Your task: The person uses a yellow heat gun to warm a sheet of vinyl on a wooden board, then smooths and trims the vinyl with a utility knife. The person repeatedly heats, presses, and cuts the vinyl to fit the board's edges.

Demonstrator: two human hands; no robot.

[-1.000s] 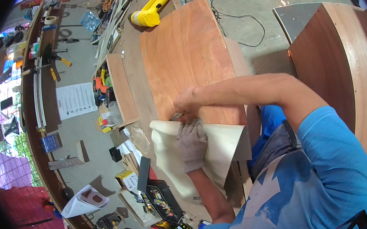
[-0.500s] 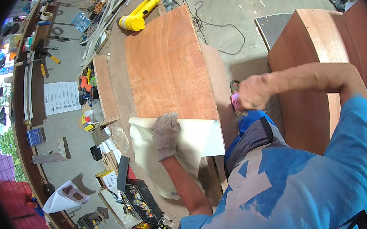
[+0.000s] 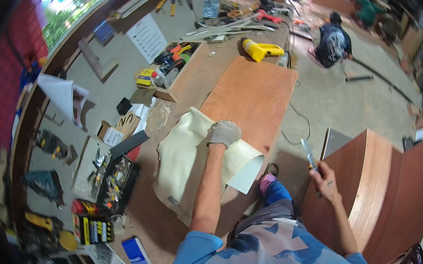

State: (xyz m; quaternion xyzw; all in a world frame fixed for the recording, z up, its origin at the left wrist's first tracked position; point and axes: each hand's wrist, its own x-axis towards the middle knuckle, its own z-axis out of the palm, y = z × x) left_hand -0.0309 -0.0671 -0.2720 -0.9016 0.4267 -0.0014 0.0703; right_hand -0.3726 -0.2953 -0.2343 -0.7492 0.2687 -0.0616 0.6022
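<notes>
My left hand (image 3: pixel 225 133), in a grey work glove, is closed at the folded edge of a cream flexible sheet (image 3: pixel 186 157). The sheet lies partly over a reddish wooden panel (image 3: pixel 254 97) on the workbench; its front right corner curls, baring a white underside. Fingers of that hand are partly hidden by the glove's angle. Out to the right, away from the bench, my bare right hand (image 3: pixel 324 179) grips a utility knife (image 3: pixel 310 157) with its blade pointing up and away from me.
A yellow heat gun (image 3: pixel 259 50) rests past the panel's far end. On the left stand a wooden tool box (image 3: pixel 186 76) and a black toolbox (image 3: pixel 117 184). A wooden cabinet (image 3: pixel 348 180) stands at right. Beyond, a person (image 3: pixel 332 41) crouches on the floor; a cable (image 3: pixel 299 118) trails there.
My view has swung, bringing in more of the floor and people at the far right. My right hand has moved away from my leg, and its knife now shows. The left hand stays on the sheet.
</notes>
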